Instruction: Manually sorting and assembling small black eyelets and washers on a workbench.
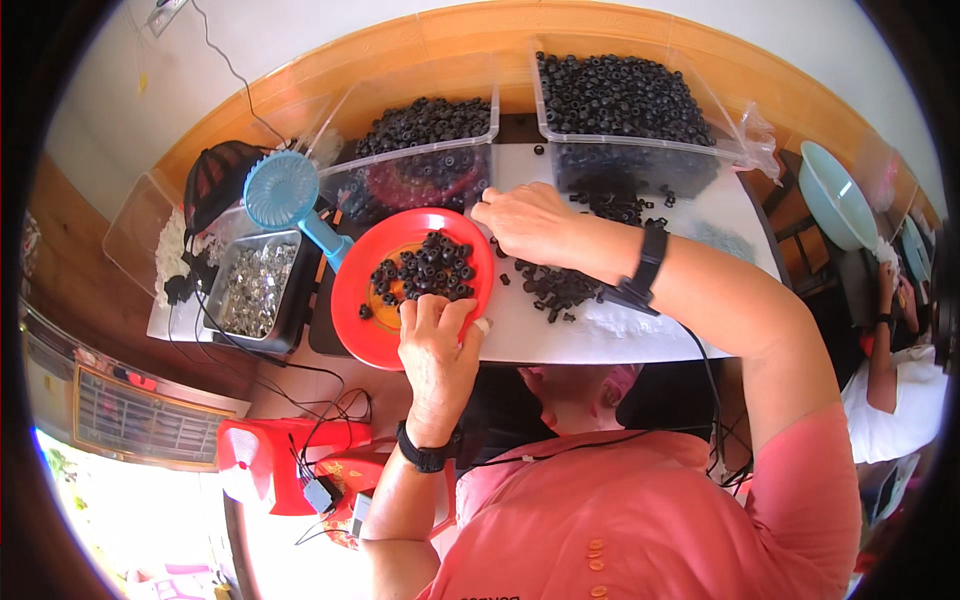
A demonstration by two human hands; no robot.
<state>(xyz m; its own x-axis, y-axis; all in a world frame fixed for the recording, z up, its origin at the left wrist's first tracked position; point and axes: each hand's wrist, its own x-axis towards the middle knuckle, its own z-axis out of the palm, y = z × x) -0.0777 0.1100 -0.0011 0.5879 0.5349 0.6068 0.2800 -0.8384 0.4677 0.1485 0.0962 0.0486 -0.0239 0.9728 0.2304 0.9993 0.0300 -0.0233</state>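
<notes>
Right here, white-topped table (625,328) spreads mostly R of the red bowl (348,305). Clear tubs of blk parts: R tub (640,143) beyond bowl & off to its R, L tub (410,152) just beyond it. Metal tray (293,272) L of bowl; blue fan (282,190) far-L of it. Pers.'s R hand (525,220) hangs by bowl's far-R rim, fingers bent together, can't tell if they've got anything; L hand (432,345) at bowl's near rim, fingers half curled onto the parts, grip hidden. Small blk parts (435,265) sit in bowl, loose pile (560,290) R of it. Step, I'd guess: sorting parts by hand; next move prob. needs neat fingertip pinch, bowl kept steady.
</notes>
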